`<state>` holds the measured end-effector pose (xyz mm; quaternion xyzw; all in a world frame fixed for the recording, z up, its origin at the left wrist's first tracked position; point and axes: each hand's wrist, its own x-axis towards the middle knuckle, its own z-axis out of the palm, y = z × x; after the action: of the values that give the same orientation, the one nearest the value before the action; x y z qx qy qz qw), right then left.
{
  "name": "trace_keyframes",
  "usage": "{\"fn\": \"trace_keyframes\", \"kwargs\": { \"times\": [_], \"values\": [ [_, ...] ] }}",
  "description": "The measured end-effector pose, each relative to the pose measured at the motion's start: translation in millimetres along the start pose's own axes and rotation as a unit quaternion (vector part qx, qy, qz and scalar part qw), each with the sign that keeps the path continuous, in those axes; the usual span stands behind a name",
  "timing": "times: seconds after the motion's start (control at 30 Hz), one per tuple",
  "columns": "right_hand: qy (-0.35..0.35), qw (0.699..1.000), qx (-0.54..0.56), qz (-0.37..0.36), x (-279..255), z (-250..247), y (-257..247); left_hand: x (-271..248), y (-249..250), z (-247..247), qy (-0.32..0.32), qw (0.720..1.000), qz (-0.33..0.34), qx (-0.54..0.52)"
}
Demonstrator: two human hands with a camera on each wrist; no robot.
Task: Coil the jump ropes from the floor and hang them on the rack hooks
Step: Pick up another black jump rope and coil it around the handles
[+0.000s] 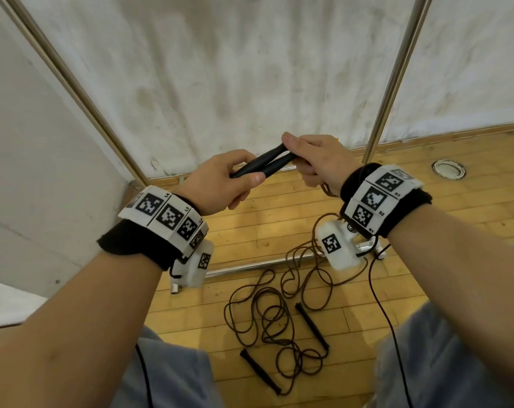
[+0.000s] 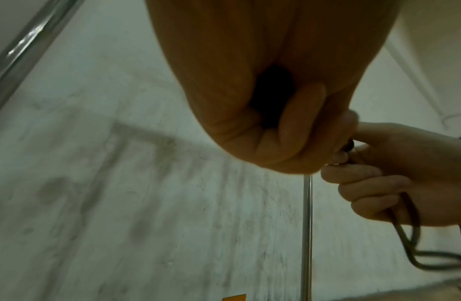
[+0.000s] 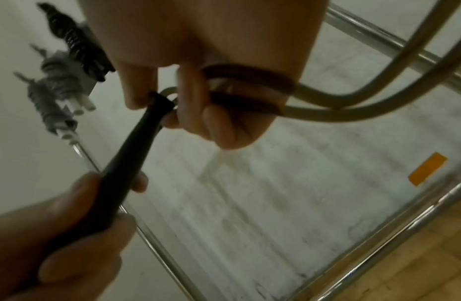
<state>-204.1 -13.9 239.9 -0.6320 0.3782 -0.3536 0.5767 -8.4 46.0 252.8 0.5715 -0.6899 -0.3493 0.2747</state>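
Observation:
Two black jump-rope handles lie side by side between my hands at chest height. My left hand grips their near ends. My right hand holds their far ends, with the brown cord wound around its fingers, and the cord trails down to the floor. In the right wrist view a black handle runs from my right fingers down into my left hand. A second jump rope lies tangled on the wooden floor below, its two black handles apart.
A chrome rack frame stands against the white wall: a slanted upright on the left, another on the right, a base bar on the floor. Hooks with items show at the rack top. A round floor fitting sits at right.

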Motion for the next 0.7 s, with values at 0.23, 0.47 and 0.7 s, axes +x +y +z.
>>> {"fn": "trace_keyframes", "kwargs": {
  "times": [0.23,0.47,0.7],
  "values": [
    [-0.017,0.998,-0.038,-0.043,-2.0,2.0,-2.5,-1.8,2.3,5.1,-0.038,0.996,-0.047,-0.066],
    [0.087,0.995,-0.02,-0.033,1.3,11.1,-1.6,-4.3,5.6,22.5,0.055,0.99,0.004,0.127],
    [0.146,0.989,0.025,-0.022,2.9,14.0,-1.7,-4.1,5.7,36.5,0.098,0.965,-0.004,0.242]
  ]
}}
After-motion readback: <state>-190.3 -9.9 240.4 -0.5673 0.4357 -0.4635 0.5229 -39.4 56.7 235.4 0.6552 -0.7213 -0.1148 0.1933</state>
